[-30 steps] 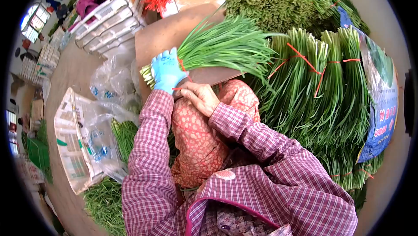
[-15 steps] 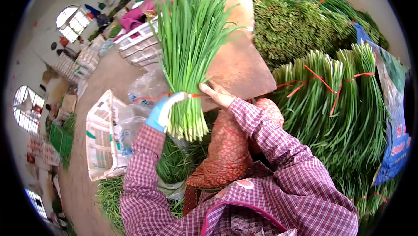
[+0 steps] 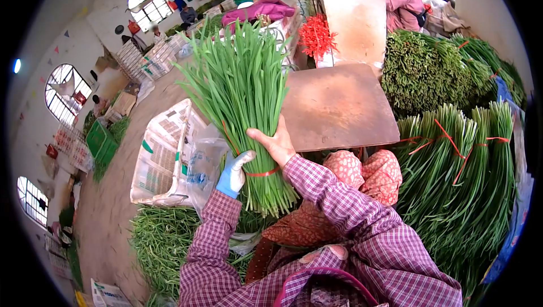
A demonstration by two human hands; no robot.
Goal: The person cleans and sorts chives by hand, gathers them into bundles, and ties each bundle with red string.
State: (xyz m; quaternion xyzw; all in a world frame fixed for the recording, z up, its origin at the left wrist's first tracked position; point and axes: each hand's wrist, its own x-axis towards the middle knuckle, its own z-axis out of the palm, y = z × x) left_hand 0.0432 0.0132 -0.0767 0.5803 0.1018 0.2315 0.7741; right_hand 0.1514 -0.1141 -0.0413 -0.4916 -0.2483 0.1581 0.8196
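A thick bundle of garlic chives (image 3: 249, 100) stands nearly upright before me, leaves up and pale cut ends down. A red tie (image 3: 264, 173) circles its lower part. My left hand (image 3: 233, 172), in a blue and white glove, is closed at the bundle's left side on the tie, whose loose end sticks up above the thumb. My bare right hand (image 3: 275, 142) grips the bundle from the right, just above the tie, thumb across the front; its other fingers are partly hidden behind the leaves. Right of the bundle lies a brown board (image 3: 339, 106).
Tied chive bundles (image 3: 458, 165) are stacked at my right, with more greens (image 3: 430, 69) behind. Red ties (image 3: 318, 36) hang by the pillar. A white crate (image 3: 161, 151) and plastic bag (image 3: 205, 157) stand left, above loose greens (image 3: 164, 245). People sit farther back.
My right hand has moved from the bundle's edge to wrap round it above the tie. The bundle leans more to the left, and the tie's loose end now points up. The view has shifted.
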